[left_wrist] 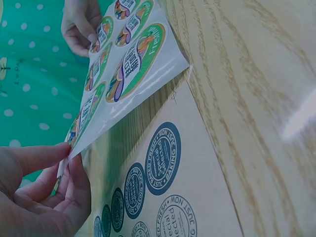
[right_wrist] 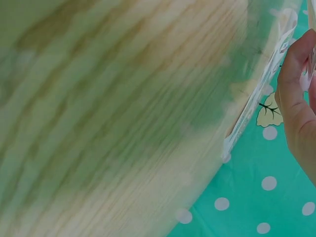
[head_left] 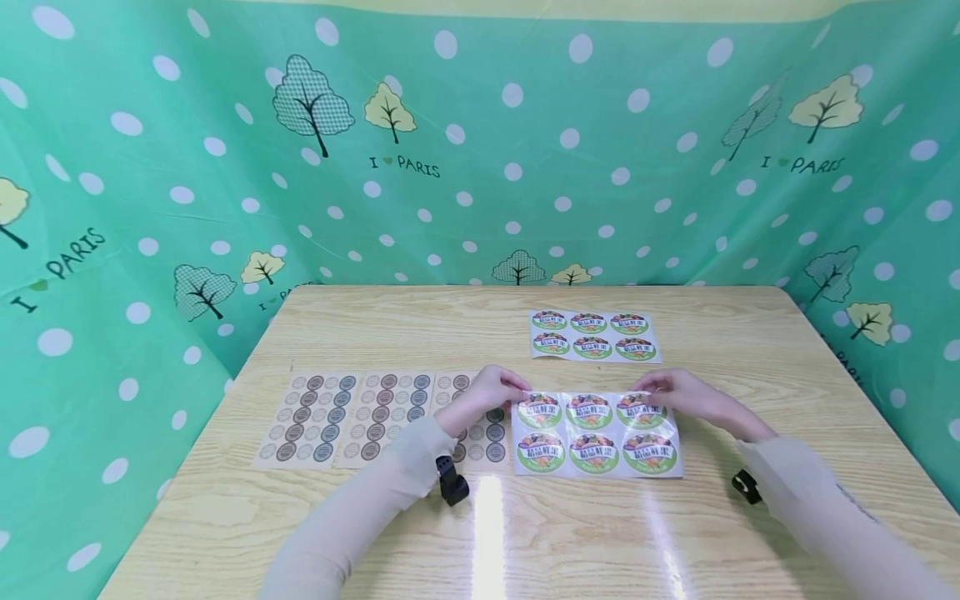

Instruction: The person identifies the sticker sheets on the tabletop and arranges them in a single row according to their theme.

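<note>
Both hands hold up one sheet of oval fruit stickers (head_left: 566, 432) by its two upper corners, in the head view. My left hand (head_left: 491, 392) pinches the left corner between thumb and fingers, which the left wrist view shows closely at the hand (left_wrist: 44, 190). At the opposite corner my right hand (head_left: 682, 393) pinches the sheet; in the right wrist view that hand (right_wrist: 298, 103) is partly cut off by the frame. The sheet's lower edge hangs toward the table front. Beneath my left forearm lies a brown sheet of round stickers (head_left: 474, 454), partly covered.
A second sheet of fruit stickers (head_left: 596, 354) lies farther back on the wooden table (head_left: 405, 329). Two more sheets of round stickers (head_left: 300, 417) lie side by side at the left. A green dotted curtain (head_left: 480, 150) hangs behind the table.
</note>
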### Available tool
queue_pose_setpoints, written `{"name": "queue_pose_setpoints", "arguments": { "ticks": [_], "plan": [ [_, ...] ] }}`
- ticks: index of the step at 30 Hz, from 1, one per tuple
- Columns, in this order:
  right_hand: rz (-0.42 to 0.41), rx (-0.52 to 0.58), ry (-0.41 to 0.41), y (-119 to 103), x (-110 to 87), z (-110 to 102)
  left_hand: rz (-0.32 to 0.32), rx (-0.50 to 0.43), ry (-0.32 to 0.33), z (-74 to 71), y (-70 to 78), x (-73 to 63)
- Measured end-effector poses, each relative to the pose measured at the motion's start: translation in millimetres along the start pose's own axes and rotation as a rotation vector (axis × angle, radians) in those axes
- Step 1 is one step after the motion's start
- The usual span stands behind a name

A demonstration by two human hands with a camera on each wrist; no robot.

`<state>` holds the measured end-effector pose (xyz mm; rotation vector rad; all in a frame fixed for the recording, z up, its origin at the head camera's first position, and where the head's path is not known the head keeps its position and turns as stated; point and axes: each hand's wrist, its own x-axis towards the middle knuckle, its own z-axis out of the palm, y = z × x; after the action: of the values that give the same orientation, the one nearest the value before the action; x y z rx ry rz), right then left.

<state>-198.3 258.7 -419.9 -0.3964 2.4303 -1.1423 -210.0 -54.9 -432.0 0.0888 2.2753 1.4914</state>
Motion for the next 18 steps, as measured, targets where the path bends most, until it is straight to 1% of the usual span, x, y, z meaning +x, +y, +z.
{"name": "queue_pose_setpoints", "arguments": {
  "ticks": [3,8,13,18],
  "plan": [
    [0.015,-0.004,0.008,1,2.2,1,-0.007,0.007,0.01,-0.8,-0.3,1.2],
    [0.014,0.0,0.008,3,5.8,1,-0.019,0.035,0.018,-1.7,-0.3,3.8],
    [0.049,0.006,0.023,4,10.2,1,-0.004,0.048,0.027,-1.8,0.2,5.8],
    [0.043,-0.017,0.041,5,13.2,1,0.001,0.054,0.036,-1.1,0.1,7.4]
  ]
}}
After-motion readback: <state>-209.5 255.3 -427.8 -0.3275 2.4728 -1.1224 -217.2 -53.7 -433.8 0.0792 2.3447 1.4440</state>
